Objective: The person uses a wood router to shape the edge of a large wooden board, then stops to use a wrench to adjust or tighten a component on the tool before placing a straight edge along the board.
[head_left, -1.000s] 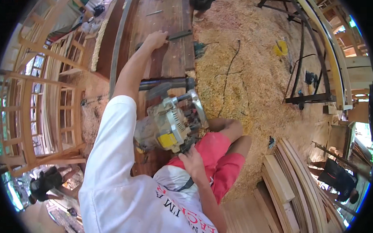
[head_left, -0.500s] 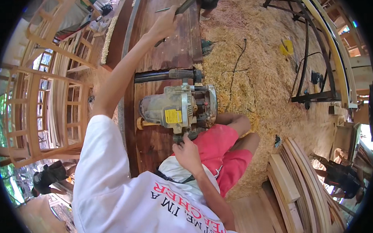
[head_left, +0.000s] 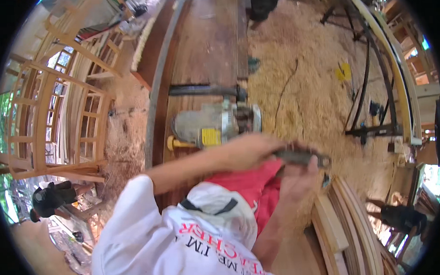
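Note:
My left hand (head_left: 256, 148) reaches across in front of my body. It is closed on a dark, flat, wrench-like tool (head_left: 298, 157) with a ring-shaped end, blurred by motion. Just below the tool is my right hand (head_left: 296, 181), its fingers at the ring end; they are too smeared to show whether they grip it. Beyond my left forearm a grey router (head_left: 195, 123) with a yellow label lies on its side on a reddish-brown wooden workbench (head_left: 204, 46). My arm covers part of its near side.
A black tube-like piece (head_left: 201, 89) lies beyond the router. Shavings (head_left: 296, 105) cover the floor, with a black cable (head_left: 286, 89) on them. Wooden frames (head_left: 49, 119) stand at left, stacked boards (head_left: 337, 225) at lower right, a dark metal stand (head_left: 370, 131) at right. Other people are nearby.
My left hand has come back from the far end of the bench to above my lap with the dark tool. My right hand has left the router's near handle and moved right.

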Demonstrator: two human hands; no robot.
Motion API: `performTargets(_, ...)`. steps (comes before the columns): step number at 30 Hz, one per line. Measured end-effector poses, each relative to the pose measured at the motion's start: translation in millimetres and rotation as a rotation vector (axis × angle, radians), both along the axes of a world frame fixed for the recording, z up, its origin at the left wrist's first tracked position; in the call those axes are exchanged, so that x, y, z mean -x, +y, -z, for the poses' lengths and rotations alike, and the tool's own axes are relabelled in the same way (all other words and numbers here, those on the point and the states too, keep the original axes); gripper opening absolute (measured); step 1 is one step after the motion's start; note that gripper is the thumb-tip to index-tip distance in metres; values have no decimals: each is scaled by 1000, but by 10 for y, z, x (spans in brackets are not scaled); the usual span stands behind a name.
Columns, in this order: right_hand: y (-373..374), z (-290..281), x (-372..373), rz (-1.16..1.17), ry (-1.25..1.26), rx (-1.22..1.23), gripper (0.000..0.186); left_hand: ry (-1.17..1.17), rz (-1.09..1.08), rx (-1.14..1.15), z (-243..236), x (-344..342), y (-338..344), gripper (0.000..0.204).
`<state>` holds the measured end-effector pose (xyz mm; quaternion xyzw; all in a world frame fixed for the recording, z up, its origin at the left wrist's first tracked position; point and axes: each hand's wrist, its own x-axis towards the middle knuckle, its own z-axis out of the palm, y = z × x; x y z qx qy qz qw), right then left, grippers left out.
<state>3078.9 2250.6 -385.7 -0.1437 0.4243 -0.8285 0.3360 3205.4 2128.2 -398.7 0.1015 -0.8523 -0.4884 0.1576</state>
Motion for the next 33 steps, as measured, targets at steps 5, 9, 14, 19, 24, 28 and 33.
performTargets(5,21,-92,201,-54,-214,381,33,138,27,31,162,122,330,49)
performTargets(9,-44,-281,101,-70,-71,376,33,146,-44,236,91,-93,0,54)
performTargets(14,-41,-485,181,-111,62,457,32,-177,-626,501,519,-385,-560,93)
performTargets(19,-21,-540,193,-112,163,430,32,-633,-408,627,870,-342,-534,108)
performTargets(24,5,-591,117,-86,211,423,31,-673,-383,434,1002,-277,-700,101)
performTargets(28,52,-630,81,-7,121,343,36,-669,-324,396,972,-347,-791,96)
performTargets(33,72,-573,92,-67,128,436,33,-744,-312,382,821,-302,-851,101)
